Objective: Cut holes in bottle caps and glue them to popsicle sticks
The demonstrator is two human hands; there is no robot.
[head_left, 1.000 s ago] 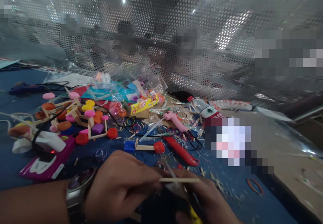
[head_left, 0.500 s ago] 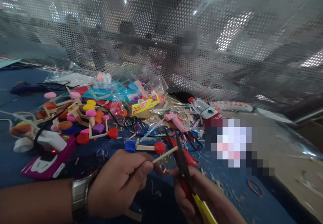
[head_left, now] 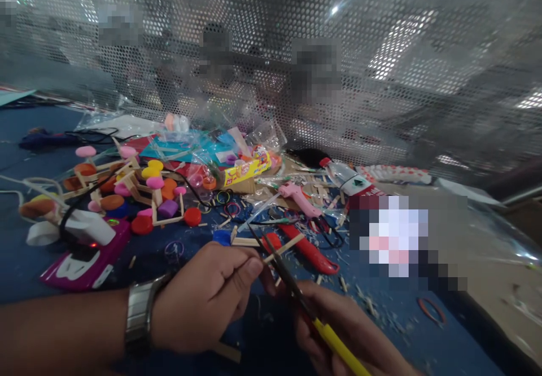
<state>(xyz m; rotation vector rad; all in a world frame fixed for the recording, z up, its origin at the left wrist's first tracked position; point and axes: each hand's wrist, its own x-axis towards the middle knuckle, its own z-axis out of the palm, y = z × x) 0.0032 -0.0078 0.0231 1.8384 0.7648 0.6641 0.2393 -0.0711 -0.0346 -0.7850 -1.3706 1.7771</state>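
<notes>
My left hand (head_left: 207, 300), with a metal watch on its wrist, pinches a thin wooden stick (head_left: 287, 246) that points up and to the right. My right hand (head_left: 342, 333) grips scissors (head_left: 296, 294) with a yellow handle. Their dark blades are open around the stick near my left fingertips. Both hands hover low over a blue table (head_left: 389, 331) strewn with wood chips.
Stick frames with colourful bottle caps (head_left: 139, 195) lie at the left, near a magenta box (head_left: 84, 260). A pink glue gun (head_left: 298, 198), red cutter (head_left: 309, 252), rubber bands and plastic bags lie ahead. A perforated metal screen (head_left: 271, 54) backs the table; people sit behind it.
The scissors tilted leftward and lower, and their open blades slid along the stick toward my left fingers. My left hand shifted slightly up and right with the stick.
</notes>
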